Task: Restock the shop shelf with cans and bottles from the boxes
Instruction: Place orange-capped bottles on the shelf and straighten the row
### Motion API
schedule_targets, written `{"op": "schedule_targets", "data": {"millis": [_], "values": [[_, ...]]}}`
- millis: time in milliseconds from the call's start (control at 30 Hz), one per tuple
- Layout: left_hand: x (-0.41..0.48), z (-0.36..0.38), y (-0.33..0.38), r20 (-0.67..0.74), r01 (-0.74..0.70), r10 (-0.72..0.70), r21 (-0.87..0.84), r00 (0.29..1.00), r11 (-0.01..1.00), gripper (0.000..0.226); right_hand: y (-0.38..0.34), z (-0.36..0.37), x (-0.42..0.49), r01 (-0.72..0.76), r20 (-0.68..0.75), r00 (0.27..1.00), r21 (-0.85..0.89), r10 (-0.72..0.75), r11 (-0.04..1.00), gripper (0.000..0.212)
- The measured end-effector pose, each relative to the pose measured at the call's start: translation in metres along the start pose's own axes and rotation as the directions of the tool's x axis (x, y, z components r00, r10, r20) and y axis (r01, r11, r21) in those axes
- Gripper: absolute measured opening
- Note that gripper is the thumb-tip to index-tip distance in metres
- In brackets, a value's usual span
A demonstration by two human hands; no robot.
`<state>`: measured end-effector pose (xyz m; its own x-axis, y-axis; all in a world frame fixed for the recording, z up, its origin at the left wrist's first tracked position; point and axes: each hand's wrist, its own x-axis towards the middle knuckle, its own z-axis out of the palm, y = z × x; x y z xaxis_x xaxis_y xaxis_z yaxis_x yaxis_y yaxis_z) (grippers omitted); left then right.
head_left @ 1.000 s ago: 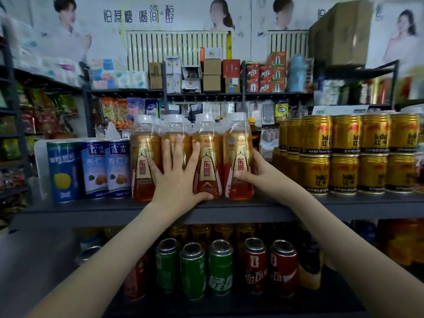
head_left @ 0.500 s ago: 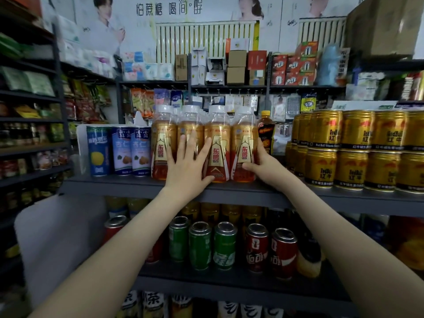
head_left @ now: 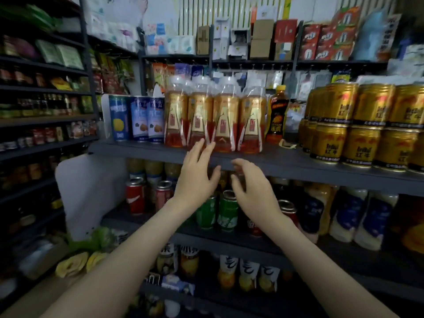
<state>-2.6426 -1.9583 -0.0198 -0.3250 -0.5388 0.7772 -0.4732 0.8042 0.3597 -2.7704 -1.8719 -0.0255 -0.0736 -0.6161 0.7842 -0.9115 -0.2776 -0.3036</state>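
shelf [head_left: 286,165]: dark grey board, upper tier of the rack, front edge running across the view.
amber bottles [head_left: 213,120]: four in a row, white caps, upright, at the front edge of the shelf, middle stretch.
left hand [head_left: 197,180]: spread, fingers straight, raised before the front edge of the shelf; fingertips [head_left: 202,142] at the foot of the second and third amber bottles; contact too blurred to tell.
right hand [head_left: 252,191]: empty, fingers loosely curled, just below the front edge of the shelf, beside the left hand, apart from the amber bottles.
blue cans [head_left: 137,120]: three, upright, just beside the left end of the row.
dark bottle [head_left: 276,115]: yellow cap, just right of the row, set further back.
gold cans [head_left: 367,131]: stacked two high, towards the right end of the shelf.
green cans [head_left: 226,212]: on the tier below, partly hidden by the hands.
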Motion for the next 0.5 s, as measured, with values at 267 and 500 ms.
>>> {"op": "schedule_targets", "data": {"millis": [267, 500], "values": [[-0.179, -0.064, -0.106, 0.065, 0.379, -0.385, 0.088, 0.921, 0.921, 0.037, -0.090, 0.133, -0.076, 0.038, 0.380, 0.912, 0.298, -0.155, 0.954, 0.028], [-0.383, -0.163, -0.233, 0.097, 0.775, -0.865, 0.403, 0.493, 0.487, 0.044, -0.188, 0.314, -0.156, -0.069, 0.746, 0.615, 0.375, -0.257, 0.924, 0.036]]}}
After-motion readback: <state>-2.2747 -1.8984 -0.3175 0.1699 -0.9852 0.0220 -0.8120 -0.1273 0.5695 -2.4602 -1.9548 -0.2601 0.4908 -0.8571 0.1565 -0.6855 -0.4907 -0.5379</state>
